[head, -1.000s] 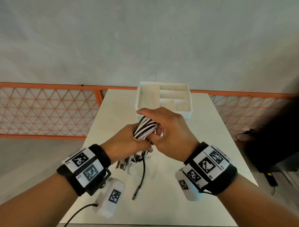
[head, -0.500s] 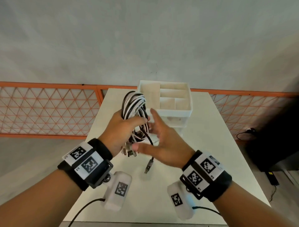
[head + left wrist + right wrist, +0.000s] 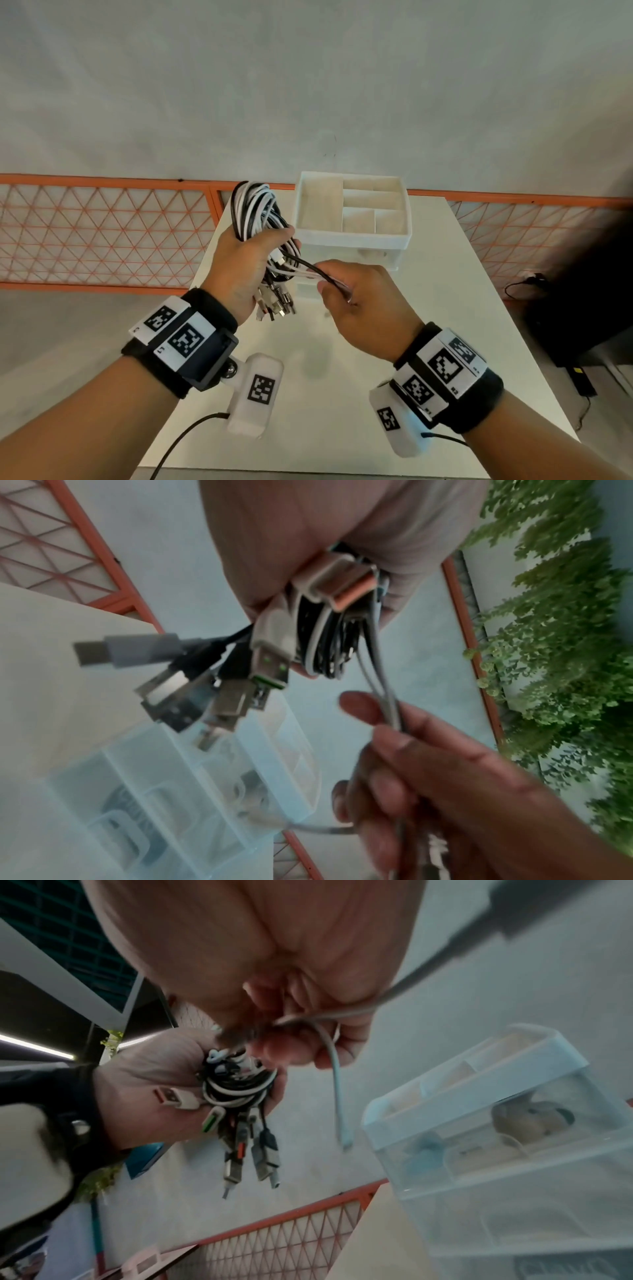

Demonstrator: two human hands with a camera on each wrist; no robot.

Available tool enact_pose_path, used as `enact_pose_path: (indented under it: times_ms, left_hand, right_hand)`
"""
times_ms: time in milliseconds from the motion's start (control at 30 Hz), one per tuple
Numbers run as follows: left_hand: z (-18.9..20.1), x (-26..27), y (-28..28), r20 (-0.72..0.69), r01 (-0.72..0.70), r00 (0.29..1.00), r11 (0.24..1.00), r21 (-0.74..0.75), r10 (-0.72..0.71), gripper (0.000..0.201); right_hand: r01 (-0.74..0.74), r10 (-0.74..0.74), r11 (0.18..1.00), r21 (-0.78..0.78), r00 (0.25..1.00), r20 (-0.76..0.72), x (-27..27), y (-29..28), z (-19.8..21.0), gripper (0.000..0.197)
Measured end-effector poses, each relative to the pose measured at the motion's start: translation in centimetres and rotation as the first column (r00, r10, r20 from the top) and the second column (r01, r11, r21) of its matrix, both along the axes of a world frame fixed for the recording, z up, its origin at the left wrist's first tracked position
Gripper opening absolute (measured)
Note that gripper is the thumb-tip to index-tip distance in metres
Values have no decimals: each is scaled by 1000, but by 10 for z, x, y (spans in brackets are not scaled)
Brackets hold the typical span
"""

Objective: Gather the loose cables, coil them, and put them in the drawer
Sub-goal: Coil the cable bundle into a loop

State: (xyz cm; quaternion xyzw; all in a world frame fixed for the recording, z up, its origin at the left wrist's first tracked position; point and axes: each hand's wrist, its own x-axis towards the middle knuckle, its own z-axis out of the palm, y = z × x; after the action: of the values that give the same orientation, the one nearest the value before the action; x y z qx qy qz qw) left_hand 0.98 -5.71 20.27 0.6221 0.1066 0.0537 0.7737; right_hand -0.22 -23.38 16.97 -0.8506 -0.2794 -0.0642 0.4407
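Observation:
My left hand (image 3: 251,253) grips a coil of black and white cables (image 3: 255,210) above the white table (image 3: 342,394), left of the drawer unit (image 3: 352,209). Its USB plugs (image 3: 274,303) dangle below the fist; in the left wrist view the plugs (image 3: 205,685) fan out under the palm. My right hand (image 3: 346,291) pinches a few loose cable strands (image 3: 308,269) that run out of the bundle. In the right wrist view a pale strand (image 3: 337,1093) hangs from the right fingers, with the bundle (image 3: 236,1088) behind it.
The white translucent drawer unit (image 3: 496,1123) has a divided open tray on top and small items inside its closed drawers. An orange lattice fence (image 3: 102,233) runs behind the table. A black box (image 3: 589,308) and a floor cable stand to the right.
The left hand has lifted the coil up and to the left. The right hand let go of the bundle, opened briefly, then took hold of the loose strands on its right side.

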Motion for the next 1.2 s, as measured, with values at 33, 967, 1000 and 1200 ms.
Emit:
enact_pose_path:
  times_ms: [33,967,1000,1200]
  left_hand:
    - [0,1,0,10,-11,1000,1000,6,11,13]
    - [7,-15,2,-147,413,910,825,386,-387,36]
    - [6,-15,-1,-154,423,906,813,399,-395,36]
    - [2,-14,-4,-70,177,983,966,187,-167,19]
  right_hand:
    - [-5,3,999,52,1000,31,-2,1,1,20]
    - [294,-210,940,172,898,-386,13,-6,14,11]
    - [311,-232,935,172,901,-367,14,-2,15,13]
    - [240,-147,957,162,884,-444,11,-4,28,14]
